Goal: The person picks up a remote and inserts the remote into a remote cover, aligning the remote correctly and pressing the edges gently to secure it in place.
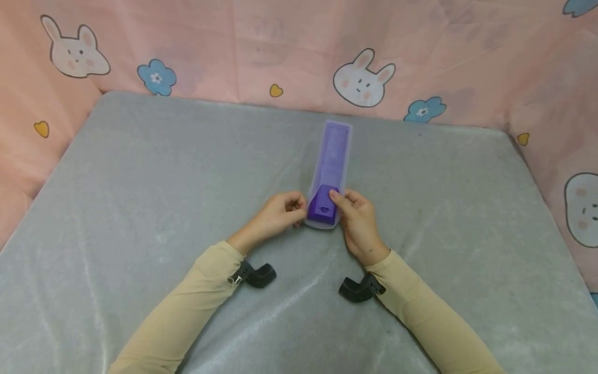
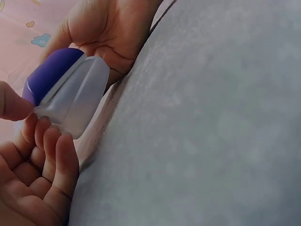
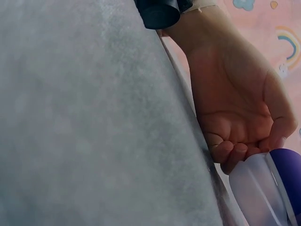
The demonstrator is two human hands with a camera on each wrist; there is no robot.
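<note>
From the head view, we've got a slim plastic case right between the two hands, its long translucent lilac stretch running away beyond the fingertips. The dark purple block sits at the near end, a small latch on its face. Here's the right hand, clamped on the case's right side, thumb on top of that block. Across from it, the left hand has its fingers curled in at the near left edge. Behind the hands we see beige sleeves and black wrist cameras; grey cloth spreads all around them, and a pink bunny-print curtain hangs beyond.

Over to the left wrist, and we see the left thumb and fingertips pinching the clear rim below the purple part. The right hand is just behind the case, palm towards us, its fingertips hidden.

On the right wrist, we're looking across at the left hand, fingers bent, thumb and fingertips on the case's edge. Whether the underside meets the cloth, we can't tell.
</note>
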